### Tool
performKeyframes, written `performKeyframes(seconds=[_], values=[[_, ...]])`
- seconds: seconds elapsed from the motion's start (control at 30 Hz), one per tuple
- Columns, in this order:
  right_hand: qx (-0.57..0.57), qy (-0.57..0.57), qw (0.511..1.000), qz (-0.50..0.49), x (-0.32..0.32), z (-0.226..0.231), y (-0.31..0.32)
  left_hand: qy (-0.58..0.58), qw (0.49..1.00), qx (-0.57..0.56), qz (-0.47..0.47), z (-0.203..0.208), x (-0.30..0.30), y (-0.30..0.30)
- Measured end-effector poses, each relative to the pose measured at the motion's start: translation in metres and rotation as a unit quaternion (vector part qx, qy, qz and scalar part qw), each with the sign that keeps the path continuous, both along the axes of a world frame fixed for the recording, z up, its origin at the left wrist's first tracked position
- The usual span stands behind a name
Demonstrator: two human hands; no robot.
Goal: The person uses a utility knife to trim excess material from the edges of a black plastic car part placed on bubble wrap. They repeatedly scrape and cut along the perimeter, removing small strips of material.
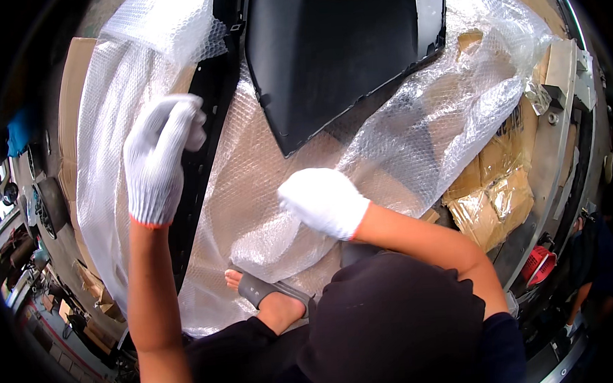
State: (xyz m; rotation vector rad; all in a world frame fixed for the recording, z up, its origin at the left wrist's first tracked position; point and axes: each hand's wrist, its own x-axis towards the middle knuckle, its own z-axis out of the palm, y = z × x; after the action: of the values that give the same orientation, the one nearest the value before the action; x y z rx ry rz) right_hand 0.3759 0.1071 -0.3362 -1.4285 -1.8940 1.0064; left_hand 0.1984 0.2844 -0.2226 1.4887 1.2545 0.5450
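Observation:
My left hand (160,154), in a white knit glove with an orange cuff, is raised over the bubble wrap (110,139) beside a long black strip-shaped panel (202,127). Its fingers are curled in, slightly blurred; whatever may be inside them is hidden. In a matching glove, my right hand (326,203) is balled up above the crumpled bubble wrap in the middle, its back toward view and its fingertips out of sight. Just beyond it lies a large black moulded panel (334,58) with a pointed near corner, apart from both hands.
A foot in a grey slide sandal (263,291) rests on the bubble wrap. Taped brown cardboard (494,209) and a metal rail (557,150) lie on the right, near a red basket (539,264). Cardboard (74,113) edges the left. Another person (591,267) is at far right.

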Motion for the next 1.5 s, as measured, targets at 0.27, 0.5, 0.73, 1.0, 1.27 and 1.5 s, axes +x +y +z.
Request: performKeyframes(seconds=[0.27, 0.5, 0.73, 1.0, 1.27, 1.5], values=[[-0.287, 0.308, 0.851, -0.315, 0.079, 0.019, -0.027, 0.078, 0.956, 0.117, -0.256, -0.01, 0.116, 0.035], [-0.14, 0.218, 0.89, -0.375, 0.086, -0.018, -0.026, 0.148, 0.861, 0.209, -0.44, -0.049, 0.246, 0.031], [-0.025, 0.123, 0.908, -0.4, 0.079, -0.041, -0.009, 0.389, 0.687, 0.233, -0.568, -0.077, 0.32, 0.007], [0.007, 0.111, 0.919, -0.379, 0.078, -0.052, -0.006, 0.426, 0.64, 0.207, -0.605, -0.105, 0.332, 0.028], [0.05, 0.118, 0.911, -0.392, 0.067, -0.06, -0.009, 0.358, 0.606, 0.249, -0.666, -0.138, 0.337, 0.031], [0.026, 0.176, 0.918, -0.354, 0.044, -0.057, -0.018, 0.354, 0.608, 0.239, -0.669, -0.139, 0.34, 0.034]])
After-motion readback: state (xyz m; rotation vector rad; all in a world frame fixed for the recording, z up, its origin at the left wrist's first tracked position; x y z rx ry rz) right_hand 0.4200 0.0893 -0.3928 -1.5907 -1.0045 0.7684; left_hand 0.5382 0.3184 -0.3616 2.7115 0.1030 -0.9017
